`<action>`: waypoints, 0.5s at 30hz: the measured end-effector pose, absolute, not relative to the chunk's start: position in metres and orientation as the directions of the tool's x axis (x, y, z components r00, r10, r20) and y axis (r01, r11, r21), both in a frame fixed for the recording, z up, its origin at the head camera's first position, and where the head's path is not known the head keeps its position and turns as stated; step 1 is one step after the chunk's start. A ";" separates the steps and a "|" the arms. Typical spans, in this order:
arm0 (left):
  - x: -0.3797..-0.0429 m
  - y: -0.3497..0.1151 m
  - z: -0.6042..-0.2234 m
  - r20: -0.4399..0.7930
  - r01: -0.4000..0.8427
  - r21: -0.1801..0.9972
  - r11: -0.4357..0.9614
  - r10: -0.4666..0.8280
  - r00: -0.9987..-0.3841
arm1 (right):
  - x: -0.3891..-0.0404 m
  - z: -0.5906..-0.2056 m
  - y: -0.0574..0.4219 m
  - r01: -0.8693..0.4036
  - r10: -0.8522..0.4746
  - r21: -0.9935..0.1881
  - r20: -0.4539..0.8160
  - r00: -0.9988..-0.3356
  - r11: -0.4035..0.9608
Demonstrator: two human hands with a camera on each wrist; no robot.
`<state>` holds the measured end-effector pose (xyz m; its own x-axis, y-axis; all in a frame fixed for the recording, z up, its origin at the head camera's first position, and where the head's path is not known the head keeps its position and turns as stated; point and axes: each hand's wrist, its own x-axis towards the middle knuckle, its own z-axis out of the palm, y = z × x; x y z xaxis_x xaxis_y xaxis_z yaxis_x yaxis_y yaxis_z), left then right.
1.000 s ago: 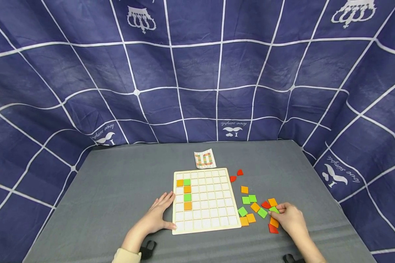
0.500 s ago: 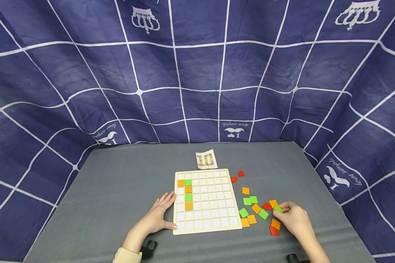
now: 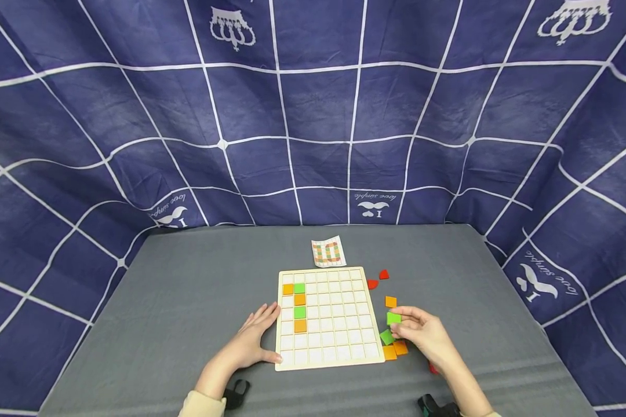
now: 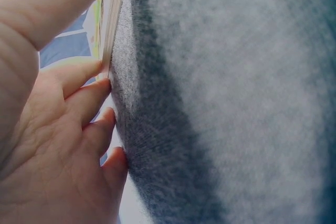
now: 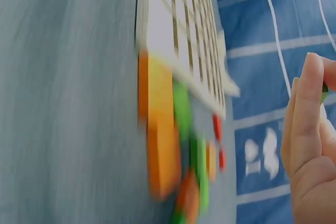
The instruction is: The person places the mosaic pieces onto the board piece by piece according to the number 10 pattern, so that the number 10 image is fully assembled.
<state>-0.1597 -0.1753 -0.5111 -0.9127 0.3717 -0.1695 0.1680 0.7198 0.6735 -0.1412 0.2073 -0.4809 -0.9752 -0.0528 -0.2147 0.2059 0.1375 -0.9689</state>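
Observation:
A pale gridded board lies on the grey table with several orange and green square tiles in its left columns, such as an orange tile. My left hand rests at the board's left edge, fingers extended and thumb at the near corner. The left wrist view shows those fingertips right against the board's side. Right of the board, my right hand pinches a green square tile between thumb and fingers; only a sliver of that green tile shows in the right wrist view.
Loose tiles lie by the board's right edge: a green tile, orange tiles and red rounded pieces. My right hand hides others. A printed pattern card lies behind the board. A blue checked curtain surrounds the table.
My right hand has picked the green tile out of the far right tiles and carried it left, close to the board. The left hand keeps its place at the board's edge.

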 end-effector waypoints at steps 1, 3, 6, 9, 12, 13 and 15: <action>-0.159 -0.175 -0.511 -0.168 0.168 0.672 0.721 0.369 -0.914 | -0.143 -0.481 0.199 0.204 -0.083 -0.969 -0.217 -0.973 0.142; -0.159 -0.176 -0.512 -0.165 0.170 0.669 0.724 0.367 -0.916 | -0.146 -0.481 0.182 0.190 -0.143 -0.971 -0.211 -0.967 0.143; -0.159 -0.176 -0.511 -0.161 0.174 0.666 0.725 0.368 -0.916 | -0.150 -0.485 0.154 0.141 -0.200 -0.972 -0.179 -0.963 0.189; -0.159 -0.176 -0.510 -0.165 0.174 0.665 0.726 0.370 -0.914 | -0.152 -0.491 0.128 0.072 -0.240 -0.967 -0.132 -0.962 0.244; -0.159 -0.175 -0.510 -0.166 0.178 0.660 0.730 0.373 -0.913 | -0.152 -0.498 0.105 0.023 -0.260 -0.959 -0.100 -0.961 0.284; -0.159 -0.175 -0.510 -0.166 0.180 0.657 0.732 0.373 -0.913 | -0.152 -0.500 0.098 0.003 -0.264 -0.954 -0.086 -0.961 0.300; -0.159 -0.175 -0.510 -0.163 0.183 0.654 0.734 0.373 -0.913 | -0.153 -0.505 0.086 -0.044 -0.278 -0.945 -0.050 -0.959 0.324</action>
